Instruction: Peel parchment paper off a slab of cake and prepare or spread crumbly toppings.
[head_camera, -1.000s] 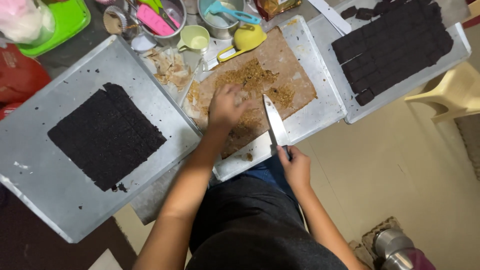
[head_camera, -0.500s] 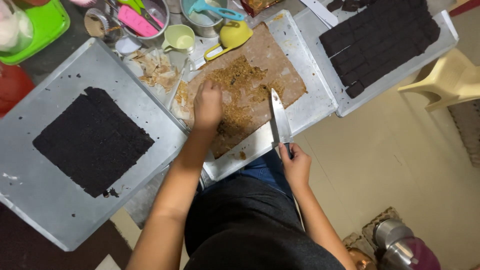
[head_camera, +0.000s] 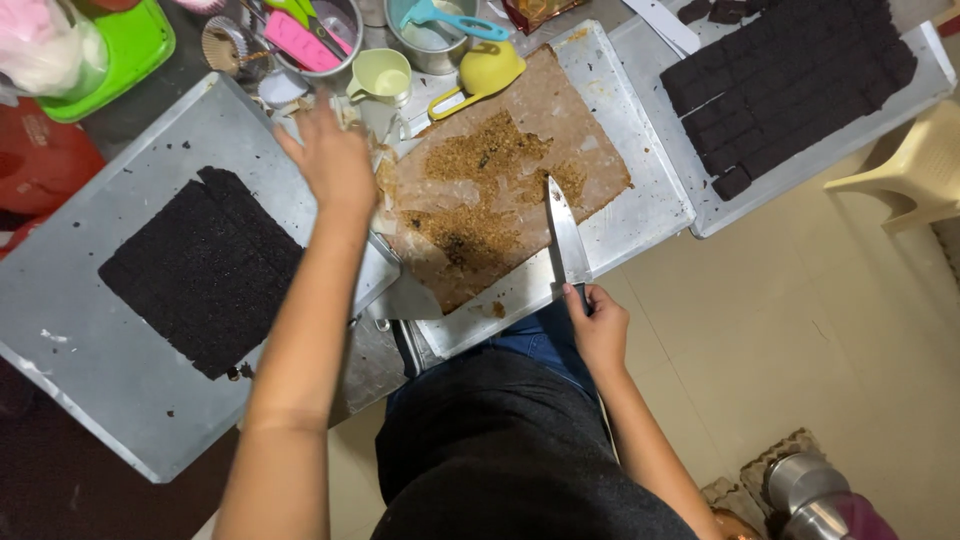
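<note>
— Where do we start, with the right hand (head_camera: 598, 328)?

— Yes. We see it closed around the handle of a knife (head_camera: 567, 240), low at the near edge of the middle tray (head_camera: 640, 215). The blade lies flat over brown baking paper (head_camera: 520, 170), pointing away from the body.

— And the left hand (head_camera: 335, 160)?

— It hovers open, fingers spread wide, holding nothing as far as we can tell, though it is blurred. It sits above the gap between the left tray (head_camera: 120, 400) and the middle one, near a pale green cup (head_camera: 382, 76).

— What lies on that paper?

— A scatter of golden-brown crumbs (head_camera: 480, 190), thickest in the middle and just beside the blade.

— And further out?

— On the left tray we see a dark uncut slab of cake (head_camera: 205, 270), well apart from the knife. On the right tray (head_camera: 820, 165) sits a second dark slab (head_camera: 790, 80), cut into bars. Behind the paper we find a yellow measuring scoop (head_camera: 490, 72), a metal pot (head_camera: 425, 40) with a blue spoon (head_camera: 450, 18), and a green container (head_camera: 130, 50) at the far left. A cream plastic chair (head_camera: 915, 170) stands at the right edge.
</note>
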